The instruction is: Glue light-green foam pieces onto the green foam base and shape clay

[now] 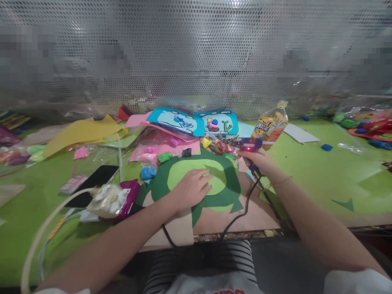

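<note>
My left hand (193, 187) lies with its fingers stretched out on a paper cutout, a light green oval (176, 173) set on a larger dark green shape (234, 181). My right hand (255, 158) is closed around a dark blue glue gun (252, 143) with a lit red light and a pale glue stick at its rear. From the gun a black cord (245, 208) runs down towards the table's front edge. Just left of that hand lie red-handled scissors (224, 148). Pinkish-brown paper (254, 218) is spread under the cutout.
Two blue picture cards (174, 121) lean at the back beside yellow paper (82, 136). A drink bottle (271, 126) stands behind my right hand. Small clay packets (148, 172) lie left of the cutout. Further left are a phone (98, 177) and a power strip (110, 199) with cables.
</note>
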Action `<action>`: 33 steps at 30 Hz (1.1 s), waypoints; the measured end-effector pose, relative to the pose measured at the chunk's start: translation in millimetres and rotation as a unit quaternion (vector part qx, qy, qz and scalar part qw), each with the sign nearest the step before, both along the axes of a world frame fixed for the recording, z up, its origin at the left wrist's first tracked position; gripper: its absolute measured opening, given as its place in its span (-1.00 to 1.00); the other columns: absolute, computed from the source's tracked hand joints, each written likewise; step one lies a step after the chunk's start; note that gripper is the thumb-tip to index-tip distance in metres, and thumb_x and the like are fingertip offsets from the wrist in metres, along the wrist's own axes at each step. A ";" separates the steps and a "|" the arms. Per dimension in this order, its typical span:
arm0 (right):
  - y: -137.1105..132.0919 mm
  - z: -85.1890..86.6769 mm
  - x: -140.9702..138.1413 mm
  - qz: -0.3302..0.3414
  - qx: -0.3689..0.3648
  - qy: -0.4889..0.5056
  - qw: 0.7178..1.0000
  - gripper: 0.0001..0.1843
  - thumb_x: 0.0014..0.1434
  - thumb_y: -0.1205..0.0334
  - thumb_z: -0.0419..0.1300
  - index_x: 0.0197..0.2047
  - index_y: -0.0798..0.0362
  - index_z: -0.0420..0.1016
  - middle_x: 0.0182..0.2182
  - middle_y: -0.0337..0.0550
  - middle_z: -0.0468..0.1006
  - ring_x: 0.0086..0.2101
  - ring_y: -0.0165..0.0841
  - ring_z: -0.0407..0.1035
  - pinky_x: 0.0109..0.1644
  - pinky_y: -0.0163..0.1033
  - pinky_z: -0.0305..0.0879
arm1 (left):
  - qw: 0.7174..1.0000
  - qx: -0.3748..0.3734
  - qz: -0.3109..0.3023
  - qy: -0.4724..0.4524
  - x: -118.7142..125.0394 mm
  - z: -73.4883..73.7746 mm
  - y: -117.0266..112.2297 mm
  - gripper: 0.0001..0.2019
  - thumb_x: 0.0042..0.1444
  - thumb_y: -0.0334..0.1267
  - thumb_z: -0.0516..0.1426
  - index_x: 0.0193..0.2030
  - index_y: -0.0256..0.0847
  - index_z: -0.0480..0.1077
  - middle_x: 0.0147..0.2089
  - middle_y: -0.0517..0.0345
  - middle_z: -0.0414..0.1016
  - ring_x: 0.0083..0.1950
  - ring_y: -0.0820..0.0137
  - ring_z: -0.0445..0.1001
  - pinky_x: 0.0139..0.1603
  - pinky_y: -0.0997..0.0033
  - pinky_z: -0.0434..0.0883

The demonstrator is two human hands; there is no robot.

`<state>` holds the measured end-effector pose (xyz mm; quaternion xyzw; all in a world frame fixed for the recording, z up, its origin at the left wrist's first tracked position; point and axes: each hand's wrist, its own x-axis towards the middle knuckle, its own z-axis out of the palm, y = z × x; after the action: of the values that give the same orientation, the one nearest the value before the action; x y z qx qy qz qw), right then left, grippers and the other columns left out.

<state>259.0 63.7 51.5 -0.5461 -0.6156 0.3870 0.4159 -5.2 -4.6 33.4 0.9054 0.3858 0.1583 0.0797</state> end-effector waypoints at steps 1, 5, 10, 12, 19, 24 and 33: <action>-0.7 0.0 -1.9 -0.002 0.001 0.003 1.000 -0.65 -0.07 -0.04 0.25 -0.53 0.10 0.39 -0.77 -0.35 0.20 -0.70 -0.50 0.09 -0.62 -0.35 0.03 | 1.000 0.009 0.008 -0.001 4.5 1.0 1.6 -0.54 0.28 -0.10 -0.16 0.17 -0.27 0.28 0.26 -0.11 0.23 0.28 0.21 0.16 0.28 0.14 0.09; -0.2 -2.3 -4.8 0.007 0.005 0.013 1.000 -0.64 -0.07 -0.04 0.26 -0.53 0.11 0.39 -0.75 -0.35 0.20 -0.68 -0.51 0.10 -0.61 -0.35 0.03 | 0.998 -0.006 0.002 0.058 27.1 0.1 12.3 -0.42 0.27 -0.03 -0.22 0.33 -0.34 0.00 0.39 -0.11 -0.04 0.39 0.16 -0.09 0.33 0.07 -0.07; 0.7 -4.8 -5.8 -0.007 0.020 0.036 0.999 -0.65 -0.04 0.00 0.26 -0.58 0.08 0.30 -0.75 -0.34 0.20 -0.68 -0.51 0.09 -0.61 -0.35 0.02 | 0.989 -0.069 -0.003 0.130 43.3 -12.7 23.9 -0.22 0.17 0.22 -0.28 0.37 -0.34 -0.15 0.42 -0.14 -0.21 0.41 0.02 -0.28 0.31 -0.10 -0.15; -0.1 -3.5 -6.4 -0.019 0.035 0.047 0.998 -0.65 -0.04 0.01 0.25 -0.59 0.07 0.27 -0.74 -0.34 0.21 -0.68 -0.51 0.10 -0.60 -0.34 0.05 | 0.989 -0.067 -0.009 0.132 43.4 -14.9 24.5 -0.20 0.16 0.25 -0.30 0.38 -0.30 -0.16 0.42 -0.14 -0.24 0.41 0.02 -0.29 0.31 -0.11 -0.16; 1.6 -5.8 -4.7 -0.039 0.072 0.012 0.997 -0.60 -0.06 -0.13 0.21 -0.52 0.05 0.29 -0.74 -0.32 0.21 -0.69 -0.47 0.11 -0.62 -0.31 0.06 | 0.997 -0.007 -0.016 0.081 43.6 -20.6 15.0 -0.27 0.20 0.18 -0.32 0.37 -0.28 -0.12 0.41 -0.13 -0.15 0.40 0.06 -0.18 0.32 -0.04 -0.17; 2.4 -9.5 -3.8 -0.051 0.093 0.012 0.994 -0.59 -0.04 -0.15 0.19 -0.53 0.05 0.29 -0.72 -0.29 0.22 -0.67 -0.45 0.13 -0.59 -0.30 0.10 | 0.996 -0.020 -0.004 0.089 43.1 -13.4 14.8 -0.27 0.21 0.17 -0.36 0.38 -0.28 -0.17 0.42 -0.13 -0.25 0.41 0.05 -0.27 0.30 -0.09 -0.16; -0.5 -5.9 -5.0 -0.044 0.087 0.046 0.994 -0.63 -0.03 -0.05 0.22 -0.57 0.05 0.25 -0.71 -0.31 0.21 -0.65 -0.48 0.10 -0.59 -0.32 0.05 | 0.987 -0.106 0.031 0.117 34.9 -8.2 15.1 -0.27 0.18 0.20 -0.27 0.37 -0.24 -0.12 0.42 -0.14 -0.23 0.41 -0.02 -0.25 0.26 -0.24 -0.15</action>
<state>254.0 63.2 45.7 -0.5160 -0.6023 0.3383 0.5065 29.7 10.5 25.3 0.8916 0.4354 0.0117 0.1243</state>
